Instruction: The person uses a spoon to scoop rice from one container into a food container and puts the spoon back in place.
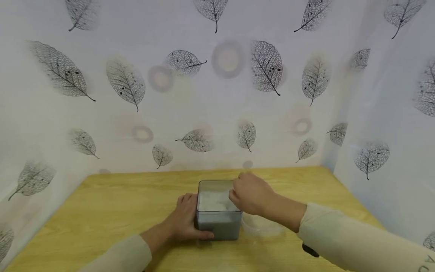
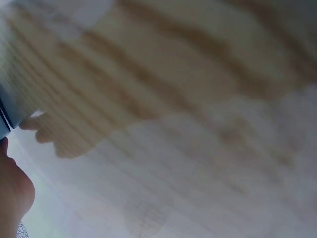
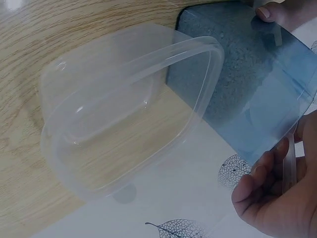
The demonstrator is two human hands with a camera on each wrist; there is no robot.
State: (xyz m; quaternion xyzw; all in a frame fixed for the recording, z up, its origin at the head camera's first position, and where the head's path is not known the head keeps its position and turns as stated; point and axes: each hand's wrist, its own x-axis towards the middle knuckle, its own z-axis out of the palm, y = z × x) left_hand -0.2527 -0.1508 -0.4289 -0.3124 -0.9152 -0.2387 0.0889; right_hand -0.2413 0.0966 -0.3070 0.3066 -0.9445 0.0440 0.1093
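Right sleeve [image 1: 340, 234] foremost; next, left hand [image 1: 185, 218] grips blue-grey container [image 1: 222, 227] on table [image 1: 119, 211], clear tub [image 3: 99, 64] beside it. Right hand [image 1: 253, 193], fingers curled round translucent handle [image 3: 290, 171], overhangs container; hasty lifting could spill white contents [image 1: 212, 202].

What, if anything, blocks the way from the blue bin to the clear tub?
Nothing separate visible: the clear tub sits beside the blue bin. Only the bin's wall and the tub's rim stand between.
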